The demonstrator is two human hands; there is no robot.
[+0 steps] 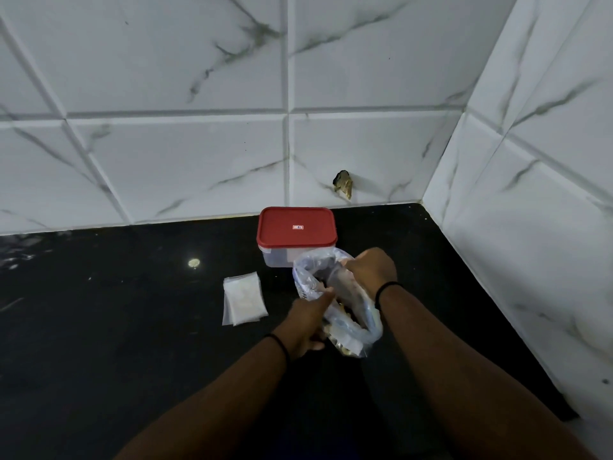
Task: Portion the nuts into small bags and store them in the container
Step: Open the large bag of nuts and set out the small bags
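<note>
Both hands [341, 303] grip the big nut bag [335, 300], mouth facing far | small bags [243, 302] just left, nearer left hand | lidded container [296, 235] beyond on counter [132, 310]

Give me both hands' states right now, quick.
Left hand: grips the near side of the nut bag.
Right hand: grips the bag's far rim, pulling it open.
</note>
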